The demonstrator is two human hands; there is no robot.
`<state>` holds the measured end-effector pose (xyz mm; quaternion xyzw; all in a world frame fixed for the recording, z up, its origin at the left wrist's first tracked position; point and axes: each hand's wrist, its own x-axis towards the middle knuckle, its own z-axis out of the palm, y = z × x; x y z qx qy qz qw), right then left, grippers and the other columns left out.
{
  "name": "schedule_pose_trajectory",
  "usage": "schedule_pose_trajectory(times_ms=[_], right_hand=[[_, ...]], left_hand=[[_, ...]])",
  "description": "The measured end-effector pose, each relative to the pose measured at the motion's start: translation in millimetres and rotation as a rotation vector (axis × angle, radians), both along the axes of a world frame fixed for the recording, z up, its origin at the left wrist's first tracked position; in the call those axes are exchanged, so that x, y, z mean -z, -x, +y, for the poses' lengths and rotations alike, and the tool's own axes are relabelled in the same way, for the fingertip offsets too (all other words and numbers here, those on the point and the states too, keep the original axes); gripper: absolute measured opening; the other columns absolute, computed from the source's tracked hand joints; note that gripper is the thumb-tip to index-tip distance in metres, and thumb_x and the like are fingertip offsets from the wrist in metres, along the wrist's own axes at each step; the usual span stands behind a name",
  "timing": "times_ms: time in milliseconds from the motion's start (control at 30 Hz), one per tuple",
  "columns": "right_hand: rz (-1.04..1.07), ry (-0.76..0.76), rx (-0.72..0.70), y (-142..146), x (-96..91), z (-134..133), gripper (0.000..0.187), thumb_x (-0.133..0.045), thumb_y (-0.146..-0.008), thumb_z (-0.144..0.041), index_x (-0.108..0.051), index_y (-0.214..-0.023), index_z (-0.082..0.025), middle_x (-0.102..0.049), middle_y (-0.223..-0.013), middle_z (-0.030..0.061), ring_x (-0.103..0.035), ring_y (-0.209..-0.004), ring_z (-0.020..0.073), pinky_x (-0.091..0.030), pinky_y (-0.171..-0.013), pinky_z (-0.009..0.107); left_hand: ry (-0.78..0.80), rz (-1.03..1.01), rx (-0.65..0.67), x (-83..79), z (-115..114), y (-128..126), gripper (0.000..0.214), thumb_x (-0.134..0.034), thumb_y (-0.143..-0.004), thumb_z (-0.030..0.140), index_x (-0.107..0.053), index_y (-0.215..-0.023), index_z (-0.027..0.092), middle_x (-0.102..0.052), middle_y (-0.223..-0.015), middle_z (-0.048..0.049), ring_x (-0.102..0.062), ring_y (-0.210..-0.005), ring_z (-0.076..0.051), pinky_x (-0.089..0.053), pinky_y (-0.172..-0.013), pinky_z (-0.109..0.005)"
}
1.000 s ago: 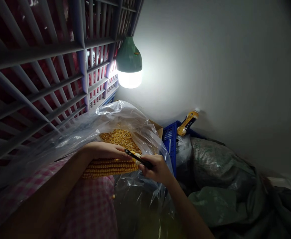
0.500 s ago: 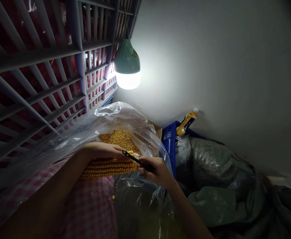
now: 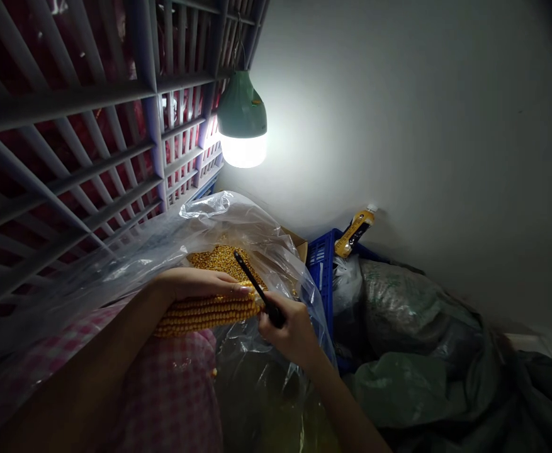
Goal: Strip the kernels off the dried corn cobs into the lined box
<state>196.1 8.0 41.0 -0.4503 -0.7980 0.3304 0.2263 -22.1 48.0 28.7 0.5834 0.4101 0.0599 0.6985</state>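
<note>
My left hand point(image 3: 200, 282) is wrapped over the top of a yellow corn cob point(image 3: 209, 313), which lies roughly level above a pink checked cloth point(image 3: 172, 384). In my right hand point(image 3: 291, 328) is a slim black tool point(image 3: 252, 278), perhaps a screwdriver; its tip is too dark to make out. The tool slants up and left across the pale right end of the cob, and my right fingers are close to that end. Behind the cob, loose corn kernels point(image 3: 219, 257) lie in a clear plastic bag point(image 3: 276, 242).
A lit green lamp point(image 3: 242, 119) hangs from a grey slatted crate point(image 3: 155, 126) at the left. To the right stand a blue crate point(image 3: 321, 251), a yellow-labelled bottle point(image 3: 355, 231) and a filled sack point(image 3: 403, 302). Behind rises a pale wall point(image 3: 398, 113).
My right hand has turned, so the black tool now points more steeply upward, its tip higher above the cob. My left fingers reach slightly farther toward the cob's right end.
</note>
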Motion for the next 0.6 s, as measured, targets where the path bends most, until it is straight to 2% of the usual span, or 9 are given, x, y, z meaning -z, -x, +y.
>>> schedule_pose_trajectory(times_ms=[167,233,300,400,500,600], right_hand=[[0.067,0.088,0.107,-1,10.7,-1,0.012,-0.049,-0.073,-0.017,-0.06,-0.076,-0.017,-0.054,-0.062,-0.0022,-0.048,-0.056,0.0112,-0.038,-0.053,0.021],[0.117,0.152,0.139,-4,13.7,-2,0.016,-0.048,-0.076,-0.019,-0.062,-0.083,-0.017,-0.055,-0.061,-0.002,-0.051,-0.054,0.012,-0.04,-0.051,0.022],[0.131,0.192,0.097,-7,12.7,-2,0.021,-0.048,-0.08,-0.023,-0.064,-0.093,-0.018,-0.058,-0.062,-0.0012,-0.056,-0.059,0.0144,-0.044,-0.054,0.023],[0.118,0.136,0.016,-9,6.1,-4,0.026,-0.053,-0.082,-0.028,-0.063,-0.104,-0.017,-0.067,-0.08,0.0034,-0.063,-0.076,0.0187,-0.05,-0.068,0.027],[0.087,0.02,-0.011,-8,1.1,-5,0.035,-0.058,-0.08,-0.028,-0.059,-0.112,-0.015,-0.067,-0.104,0.0095,-0.064,-0.092,0.0218,-0.051,-0.08,0.031],[0.033,-0.108,-0.032,-7,-0.2,-4,0.037,-0.058,-0.078,-0.025,-0.057,-0.114,-0.015,-0.067,-0.107,0.0119,-0.064,-0.097,0.0235,-0.051,-0.083,0.032]], left_hand=[[0.06,0.002,0.016,2.5,0,2,0.057,-0.054,-0.072,0.065,-0.069,-0.107,0.023,-0.068,-0.108,-0.0013,-0.059,-0.102,-0.024,-0.046,-0.084,-0.026],[0.06,-0.004,0.02,-0.1,0,3,0.058,-0.055,-0.072,0.065,-0.067,-0.11,0.022,-0.068,-0.11,-0.0011,-0.059,-0.104,-0.024,-0.046,-0.086,-0.026],[0.031,0.005,0.012,-2.3,0,3,0.059,-0.054,-0.073,0.065,-0.066,-0.111,0.022,-0.067,-0.112,-0.0007,-0.058,-0.106,-0.023,-0.044,-0.088,-0.025],[0.013,0.008,0.009,-3.0,0,3,0.057,-0.053,-0.075,0.064,-0.066,-0.112,0.023,-0.067,-0.114,-0.0003,-0.057,-0.107,-0.023,-0.043,-0.09,-0.026],[0.032,-0.021,0.016,-1.6,0,2,0.057,-0.054,-0.074,0.065,-0.067,-0.112,0.023,-0.067,-0.113,-0.0006,-0.058,-0.107,-0.024,-0.044,-0.09,-0.028],[-0.024,-0.008,-0.028,-0.3,0,0,0.05,-0.058,-0.073,0.061,-0.07,-0.106,0.026,-0.069,-0.109,0.0012,-0.059,-0.105,-0.024,-0.045,-0.087,-0.027]])
